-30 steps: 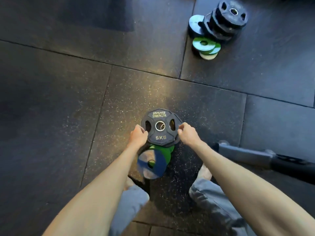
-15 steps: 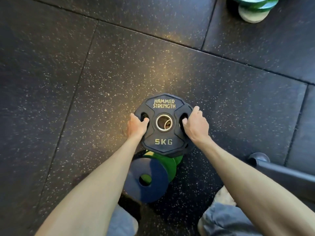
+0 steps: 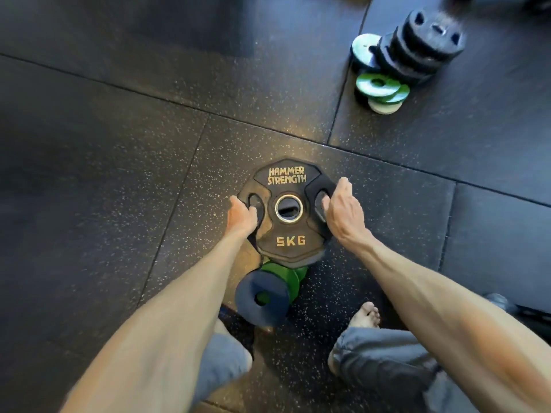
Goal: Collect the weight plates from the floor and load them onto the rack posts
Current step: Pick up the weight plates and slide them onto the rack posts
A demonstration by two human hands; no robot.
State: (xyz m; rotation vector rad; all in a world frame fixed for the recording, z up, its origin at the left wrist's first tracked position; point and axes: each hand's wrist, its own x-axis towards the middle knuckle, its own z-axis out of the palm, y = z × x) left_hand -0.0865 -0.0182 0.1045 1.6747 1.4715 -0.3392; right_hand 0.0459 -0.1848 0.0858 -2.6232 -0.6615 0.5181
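Now | your left hand (image 3: 241,217) and right hand (image 3: 343,214) both grasp the black octagonal rubber 5 kg weight plate (image 3: 290,234), thumbs in its side slots | plate at centre over the black speckled rubber floor (image 3: 119,174), its near edge overlapping the green disc plates (image 3: 286,275) and the blue disc plate (image 3: 253,289) | far right: pile of black plates (image 3: 423,52).

Two hands (image 3: 241,217) (image 3: 346,214), two piles of weight plates (image 3: 290,241) (image 3: 417,52).

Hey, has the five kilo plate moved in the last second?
Yes: up, toward the camera. The 5 kg plate now looks larger against the blue plate below and nears the floor seam.
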